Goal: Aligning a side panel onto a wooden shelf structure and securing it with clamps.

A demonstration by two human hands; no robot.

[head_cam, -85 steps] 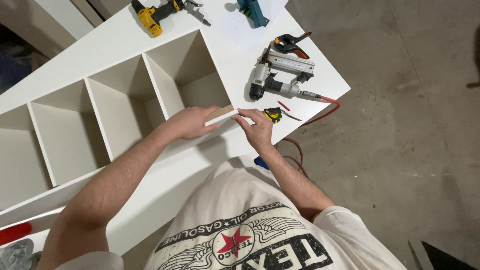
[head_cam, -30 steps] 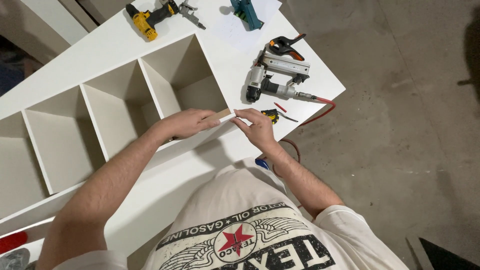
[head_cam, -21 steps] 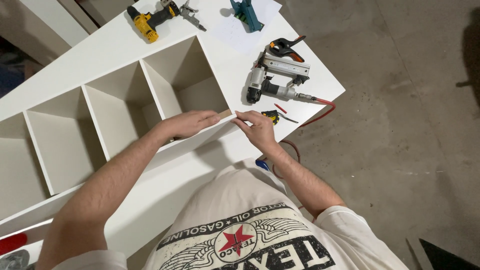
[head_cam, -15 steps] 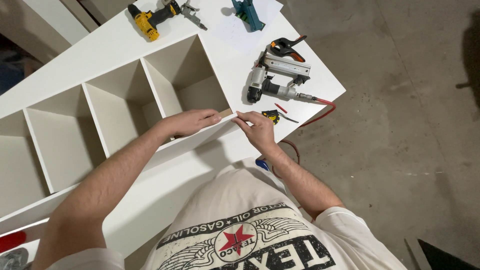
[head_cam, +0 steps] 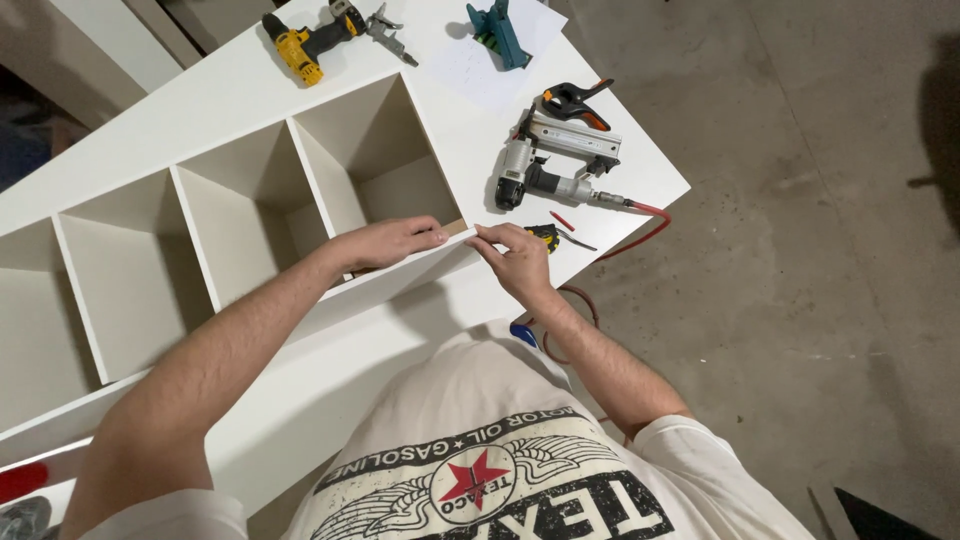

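We see both hands on the near edge of the white shelf unit on the worktop: the left hand lies flat, fingers spread loose, and the right hand pinches that edge's corner. At two o'clock lies a nail gun; at eleven o'clock, a yellow drill.

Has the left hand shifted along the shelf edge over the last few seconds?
No. The left hand rests flat on the front edge of the white shelf unit, at the rightmost compartment's near corner, as before.
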